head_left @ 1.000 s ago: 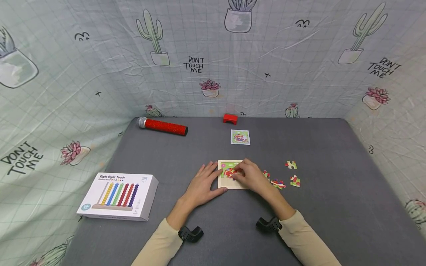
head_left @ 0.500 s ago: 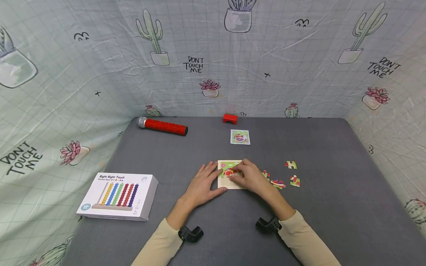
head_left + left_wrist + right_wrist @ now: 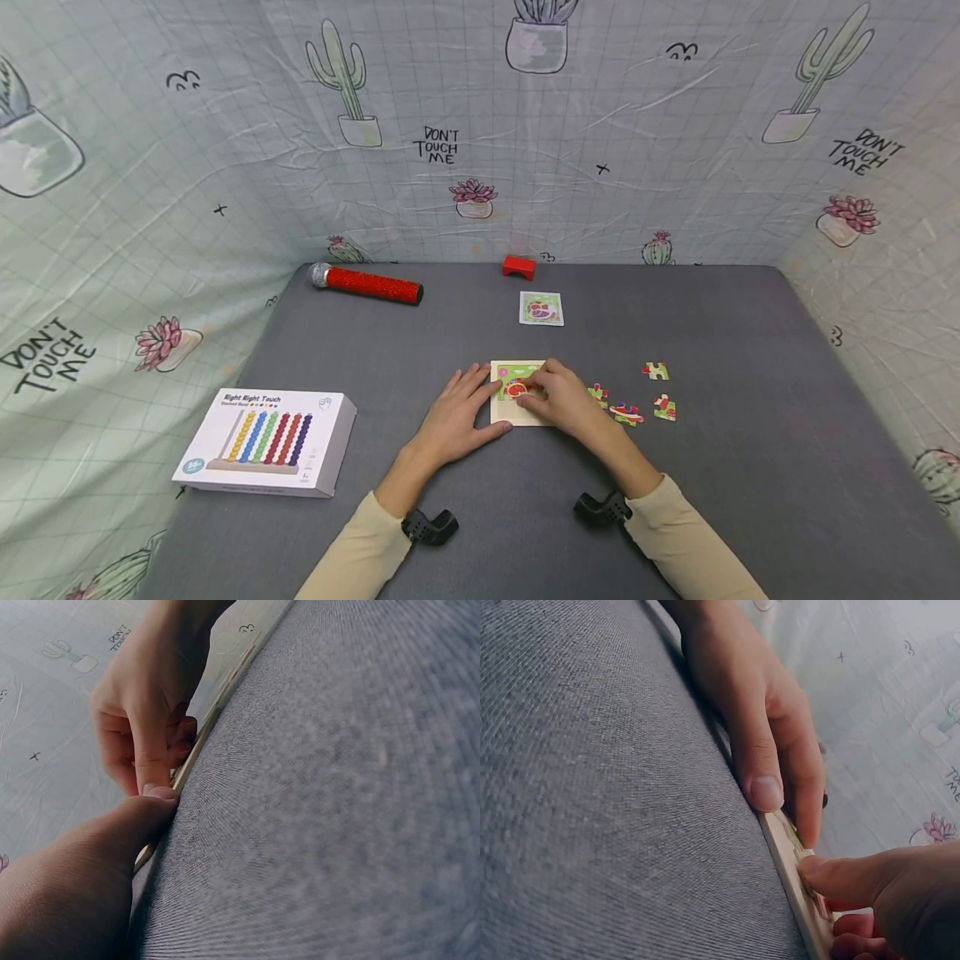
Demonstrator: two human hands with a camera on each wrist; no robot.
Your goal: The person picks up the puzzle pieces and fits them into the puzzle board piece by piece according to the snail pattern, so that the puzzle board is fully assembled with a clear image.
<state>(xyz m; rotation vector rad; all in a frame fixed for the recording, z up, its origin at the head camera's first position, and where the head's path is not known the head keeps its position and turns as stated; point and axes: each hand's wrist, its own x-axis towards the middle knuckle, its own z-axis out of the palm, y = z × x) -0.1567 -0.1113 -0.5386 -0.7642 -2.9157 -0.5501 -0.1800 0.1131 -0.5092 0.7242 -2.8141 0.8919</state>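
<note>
A small square wooden puzzle board (image 3: 517, 415) lies flat on the grey table, its upper left showing a green and red picture. My left hand (image 3: 452, 417) rests along its left side, fingers extended over the edge and thumb by the near corner. In the right wrist view the left thumb (image 3: 766, 791) touches the wooden rim. My right hand (image 3: 561, 402) is bent over the board's right half, pinching a puzzle piece between thumb and fingers. That piece, a bit of red (image 3: 822, 906) in the right wrist view, is mostly hidden by the fingers.
Several loose puzzle pieces (image 3: 626, 414) lie right of the board. Behind it are a picture card (image 3: 541, 309) and a red arch block (image 3: 519, 267). A red microphone (image 3: 375, 286) lies back left, a white toy box (image 3: 266, 442) front left. Patterned cloth (image 3: 480, 125) surrounds the table.
My right thumb has shifted slightly left over the board, and the piece's dark bit beside it no longer shows. The left hand and the loose pieces have stayed put.
</note>
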